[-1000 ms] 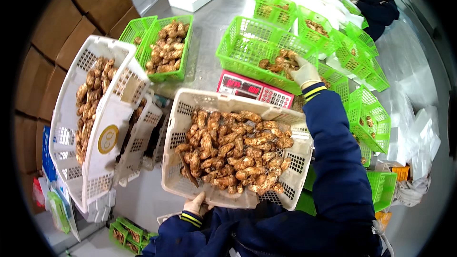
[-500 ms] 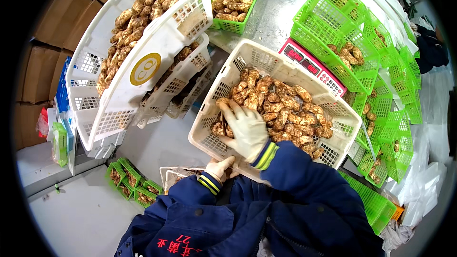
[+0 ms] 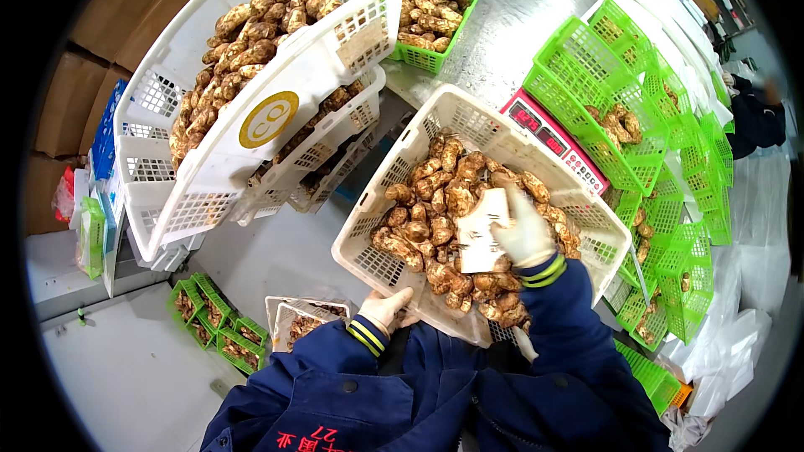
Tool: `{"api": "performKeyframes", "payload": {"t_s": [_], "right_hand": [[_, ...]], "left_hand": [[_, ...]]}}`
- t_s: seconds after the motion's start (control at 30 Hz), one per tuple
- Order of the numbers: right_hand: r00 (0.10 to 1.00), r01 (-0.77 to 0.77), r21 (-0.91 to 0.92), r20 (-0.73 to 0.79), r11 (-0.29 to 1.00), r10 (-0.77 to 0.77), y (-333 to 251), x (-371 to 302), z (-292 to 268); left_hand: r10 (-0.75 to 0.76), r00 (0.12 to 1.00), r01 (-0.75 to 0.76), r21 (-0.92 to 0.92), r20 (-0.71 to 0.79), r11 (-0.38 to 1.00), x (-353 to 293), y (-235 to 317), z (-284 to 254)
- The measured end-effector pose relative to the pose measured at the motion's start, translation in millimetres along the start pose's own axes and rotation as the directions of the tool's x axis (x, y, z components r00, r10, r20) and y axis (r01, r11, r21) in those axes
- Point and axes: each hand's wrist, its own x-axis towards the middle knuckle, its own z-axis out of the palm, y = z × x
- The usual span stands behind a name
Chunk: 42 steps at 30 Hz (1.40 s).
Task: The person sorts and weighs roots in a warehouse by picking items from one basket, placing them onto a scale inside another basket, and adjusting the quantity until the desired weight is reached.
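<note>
A white plastic crate full of brown and cream mushrooms sits tilted in front of me. My left hand, in a pale glove, is closed on the crate's near left rim. Over the mushrooms, my gloved right hand is somewhat blurred. Its thumb lies across a white, flat, sheet-like piece with dark marks, and the fingers sit along its right edge. What the piece is made of I cannot tell.
At left, stacked white crates hold more mushrooms. A red scale lies behind my crate. Green baskets line the right side; another green basket stands at the back. Small green baskets and a white basket are lower left.
My right hand has moved right across the mushrooms, and the white piece now shows at it. Mushrooms have shifted toward the crate's near side. My left hand stays on the rim.
</note>
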Motion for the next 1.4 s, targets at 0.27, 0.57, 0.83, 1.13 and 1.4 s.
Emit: {"api": "performKeyframes", "payload": {"t_s": [0.27,0.57,0.83,1.13,1.4], "right_hand": [[0.938,-0.299,0.356,-0.061,0.886,0.341,126,-20,-44],[0.998,0.044,-0.313,-0.029,0.949,-0.055,-20,19,22],[0.995,-0.052,-0.162,0.075,0.985,0.065,-3,42,78],[0.977,-0.203,0.933,0.213,0.297,0.0,51,9,35],[0.968,-0.221,0.644,0.056,0.732,0.243,87,-32,-41]], "left_hand": [[-0.002,1.0,0.002,0.039,-0.006,0.999,-2,5,5],[0.062,0.997,-0.063,0.01,0.051,0.998,3,-4,-4],[-0.002,0.998,0.003,-0.011,0.066,1.0,6,-1,-5],[0.006,0.999,-0.005,-0.031,0.033,0.999,2,2,3],[-0.022,0.999,0.021,0.031,0.03,0.999,0,6,3]]}}
